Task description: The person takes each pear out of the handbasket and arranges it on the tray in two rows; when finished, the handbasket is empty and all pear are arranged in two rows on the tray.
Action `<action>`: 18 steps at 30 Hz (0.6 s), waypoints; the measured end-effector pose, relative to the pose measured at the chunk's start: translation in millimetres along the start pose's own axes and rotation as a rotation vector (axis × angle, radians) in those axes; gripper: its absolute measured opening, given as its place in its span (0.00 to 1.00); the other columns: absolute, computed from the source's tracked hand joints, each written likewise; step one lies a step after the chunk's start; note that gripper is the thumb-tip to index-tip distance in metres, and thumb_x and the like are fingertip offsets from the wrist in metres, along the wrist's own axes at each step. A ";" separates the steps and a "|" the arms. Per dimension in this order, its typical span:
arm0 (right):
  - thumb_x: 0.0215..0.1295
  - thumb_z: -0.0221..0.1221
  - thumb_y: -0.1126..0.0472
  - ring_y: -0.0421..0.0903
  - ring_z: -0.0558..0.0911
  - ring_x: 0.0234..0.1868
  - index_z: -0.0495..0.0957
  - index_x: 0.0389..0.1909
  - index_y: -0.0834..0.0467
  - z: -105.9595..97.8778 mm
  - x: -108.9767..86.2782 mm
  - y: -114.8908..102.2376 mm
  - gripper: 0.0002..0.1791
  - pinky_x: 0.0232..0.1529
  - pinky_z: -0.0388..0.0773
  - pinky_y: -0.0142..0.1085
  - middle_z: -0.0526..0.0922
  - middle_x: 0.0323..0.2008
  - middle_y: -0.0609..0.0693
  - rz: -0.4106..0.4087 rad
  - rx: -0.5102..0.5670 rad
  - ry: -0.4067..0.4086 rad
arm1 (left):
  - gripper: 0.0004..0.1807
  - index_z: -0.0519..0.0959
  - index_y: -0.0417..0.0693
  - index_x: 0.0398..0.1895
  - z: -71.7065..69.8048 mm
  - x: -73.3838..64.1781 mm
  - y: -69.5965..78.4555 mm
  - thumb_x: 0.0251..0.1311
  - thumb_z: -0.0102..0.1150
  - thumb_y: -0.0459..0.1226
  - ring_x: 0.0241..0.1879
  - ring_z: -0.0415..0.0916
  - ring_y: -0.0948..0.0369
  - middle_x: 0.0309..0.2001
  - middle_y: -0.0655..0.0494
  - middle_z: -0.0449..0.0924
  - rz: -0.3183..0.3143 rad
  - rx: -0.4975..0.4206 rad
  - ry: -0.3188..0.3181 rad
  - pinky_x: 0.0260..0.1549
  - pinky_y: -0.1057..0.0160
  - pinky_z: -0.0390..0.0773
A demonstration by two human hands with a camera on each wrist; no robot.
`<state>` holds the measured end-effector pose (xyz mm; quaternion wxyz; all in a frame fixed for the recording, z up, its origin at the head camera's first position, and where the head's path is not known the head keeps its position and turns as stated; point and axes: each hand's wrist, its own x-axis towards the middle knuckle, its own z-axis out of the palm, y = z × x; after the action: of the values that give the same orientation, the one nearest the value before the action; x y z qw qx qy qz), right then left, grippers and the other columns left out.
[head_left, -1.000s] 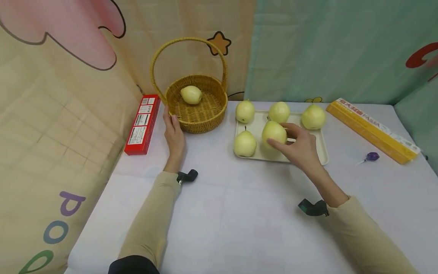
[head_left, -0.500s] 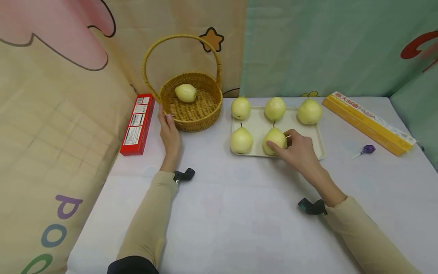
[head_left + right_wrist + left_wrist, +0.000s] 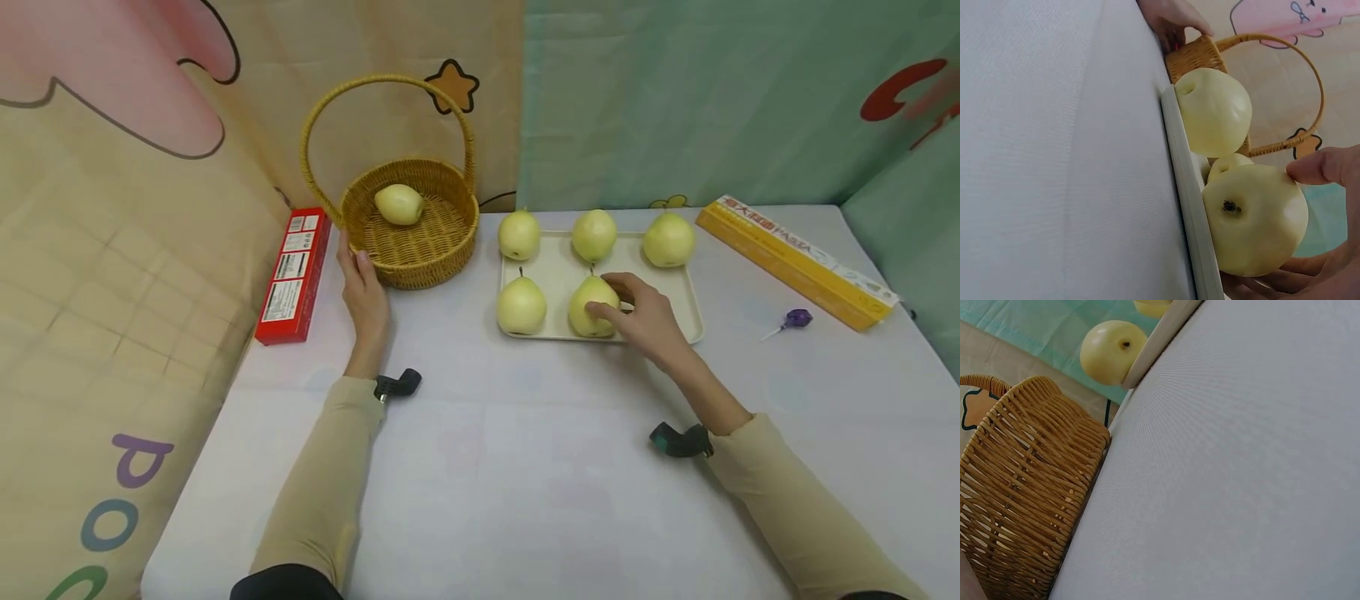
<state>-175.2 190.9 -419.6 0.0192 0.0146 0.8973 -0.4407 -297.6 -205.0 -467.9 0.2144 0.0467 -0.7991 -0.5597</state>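
Lying farthest left, one red box (image 3: 293,275) is seen near the basket (image 3: 423,273), the only one. The basket's near left side is touched by the left hand (image 3: 366,304); whether the fingers are curled round the wall cannot be told. Inside, one pear (image 3: 399,204) is laid on its side.

Next, five more are counted at the single tray (image 3: 555,267). The rear row is made up of three: a left pear (image 3: 519,235), a middle pear (image 3: 594,236) and a right pear (image 3: 669,240). In front, a near pear (image 3: 521,306) is left standing by itself, stem up, and beside it the held pear (image 3: 591,308) is gripped between thumb and fingers of the right hand (image 3: 647,317). It is kept upright at the tray's near edge; whether its base is touching cannot be made out. Six pears are thus counted.

The fruit may be judged fairly heavy for its size, firm and easily bruised, with smooth skin that could slip. It is best taken round its widest part, with light, even pressure; the thin stem should not be pulled.

Farthest right, one lollipop (image 3: 797,318) and one yellow box (image 3: 798,265) are found.
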 end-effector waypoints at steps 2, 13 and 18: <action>0.71 0.64 0.41 0.62 0.74 0.73 0.68 0.75 0.59 -1.3 0.0 -0.6 0.40 0.72 0.70 0.58 0.75 0.72 0.63 0.019 0.007 -0.012 | 0.30 0.48 0.72 0.86 0.0 0.0 0.6 0.85 0.33 0.54 0.81 0.50 0.72 0.84 0.71 0.51 0.000 -0.005 -0.002 0.79 0.67 0.51; 0.70 0.63 0.35 0.64 0.73 0.73 0.67 0.76 0.60 -1.0 0.4 2.3 0.45 0.72 0.68 0.60 0.75 0.72 0.64 0.052 -0.005 -0.026 | 0.30 0.48 0.69 0.86 -0.5 -0.2 -1.6 0.85 0.34 0.54 0.81 0.51 0.70 0.84 0.67 0.52 0.011 -0.009 -0.003 0.79 0.66 0.52; 0.72 0.57 0.30 0.63 0.72 0.73 0.67 0.76 0.61 -3.2 -0.5 1.5 0.46 0.73 0.65 0.62 0.75 0.72 0.64 0.015 -0.015 0.013 | 0.31 0.48 0.69 0.86 -0.4 0.1 -1.8 0.85 0.33 0.55 0.81 0.51 0.71 0.85 0.67 0.52 0.012 -0.013 -0.006 0.79 0.66 0.52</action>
<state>-174.6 194.3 -418.8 0.0169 0.0243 0.9006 -0.4337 -297.8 -206.0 -469.4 0.2158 0.0387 -0.7965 -0.5635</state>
